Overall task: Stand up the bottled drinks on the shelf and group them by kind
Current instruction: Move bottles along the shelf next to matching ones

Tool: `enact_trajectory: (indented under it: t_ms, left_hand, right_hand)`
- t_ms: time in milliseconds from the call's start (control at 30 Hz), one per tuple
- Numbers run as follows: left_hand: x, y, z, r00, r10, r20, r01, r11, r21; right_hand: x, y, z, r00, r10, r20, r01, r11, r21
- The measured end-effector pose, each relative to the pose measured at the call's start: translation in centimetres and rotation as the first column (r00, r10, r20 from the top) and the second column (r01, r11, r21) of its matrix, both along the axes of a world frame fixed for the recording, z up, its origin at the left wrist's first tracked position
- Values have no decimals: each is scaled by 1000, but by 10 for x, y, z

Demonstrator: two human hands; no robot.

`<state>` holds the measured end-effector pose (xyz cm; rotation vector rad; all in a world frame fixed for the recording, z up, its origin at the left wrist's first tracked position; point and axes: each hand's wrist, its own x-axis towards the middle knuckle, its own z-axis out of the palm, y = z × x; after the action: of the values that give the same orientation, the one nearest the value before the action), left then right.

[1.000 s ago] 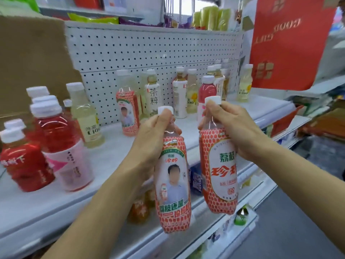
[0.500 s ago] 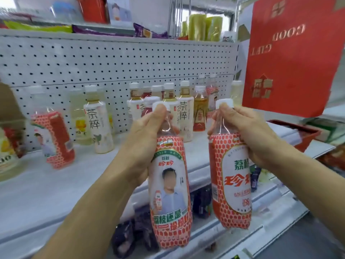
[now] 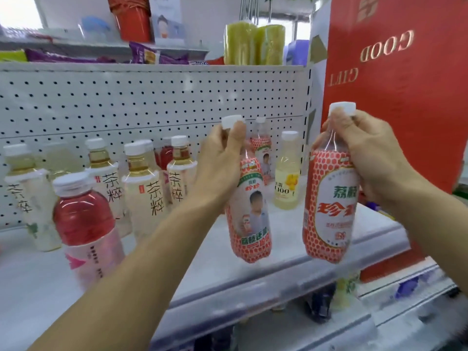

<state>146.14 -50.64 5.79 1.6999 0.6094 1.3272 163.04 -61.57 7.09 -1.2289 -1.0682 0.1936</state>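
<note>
The fingers (image 3: 238, 134) of the left hand (image 3: 217, 160) are curled and pinch the neck of the left bottle (image 3: 249, 224), just under its white cap (image 3: 231, 122). The thumb lies on the side toward the camera. The fingers of the right hand (image 3: 372, 158) are also curled together, and they grip the neck and shoulder of the right bottle (image 3: 329, 206) below its own cap (image 3: 342, 108). Both bottles have the same red-and-white dotted label and are held almost upright, side by side but apart, over the front part of the white shelf (image 3: 278, 269). Whether their bottoms touch the shelf I cannot tell. Behind the left bottle, near the white board with holes (image 3: 126, 102), a third bottle of this kind (image 3: 262, 150) stands upright, and just beside it stands a pale yellow bottle (image 3: 287, 178). To the left there is a group of tea bottles (image 3: 149, 191) with black characters on a white label, all upright. In front of them, closer to the camera, stands a red drink bottle (image 3: 86, 224). A big red box (image 3: 395, 102) with gold letters rises at the right end of the shelf.
</note>
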Motion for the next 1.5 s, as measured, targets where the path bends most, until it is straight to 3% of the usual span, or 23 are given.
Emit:
enact_trajectory:
  t_ms: [233, 600, 733, 800, 867, 933, 1000, 1100, 1400, 1500]
  left_hand:
    - [86, 64, -13, 991, 80, -110, -65, 989, 134]
    - [163, 132, -32, 951, 292, -97, -269, 942, 201]
    - [173, 141, -31, 942, 291, -168, -263, 950, 170]
    - [174, 136, -35, 905, 414, -99, -366, 875, 315]
    - [176, 117, -38, 885, 457, 85, -441, 767, 467]
    - [186, 98, -41, 933, 355, 62, -344, 825, 448]
    - [199, 84, -39, 972, 206, -109, -170, 947, 274]
    - [209, 85, -43, 967, 77, -243, -42, 988, 146]
    - [141, 60, -52, 960, 147, -237, -89, 967, 239]
    - [111, 54, -54, 955, 215, -204, -165, 958, 236]
  right_hand:
    - [64, 37, -18, 978, -131, 160, 137, 990, -22]
    - [117, 72, -46, 989, -129, 77, 129, 992, 6]
    - [124, 76, -49, 994, -82, 66, 80, 997, 24]
    - [127, 75, -52, 996, -51, 76, 47, 998, 51]
    - [130, 75, -55, 995, -34, 92, 27, 997, 77]
    - [133, 77, -57, 995, -24, 98, 15, 995, 99]
    - [135, 80, -57, 996, -6, 94, -6, 993, 119]
    - [140, 87, -58, 996, 8, 85, -20, 991, 133]
    - [148, 143, -61, 992, -20, 128, 4, 993, 122]
    - [143, 171, -59, 982, -9, 189, 0, 999, 47]
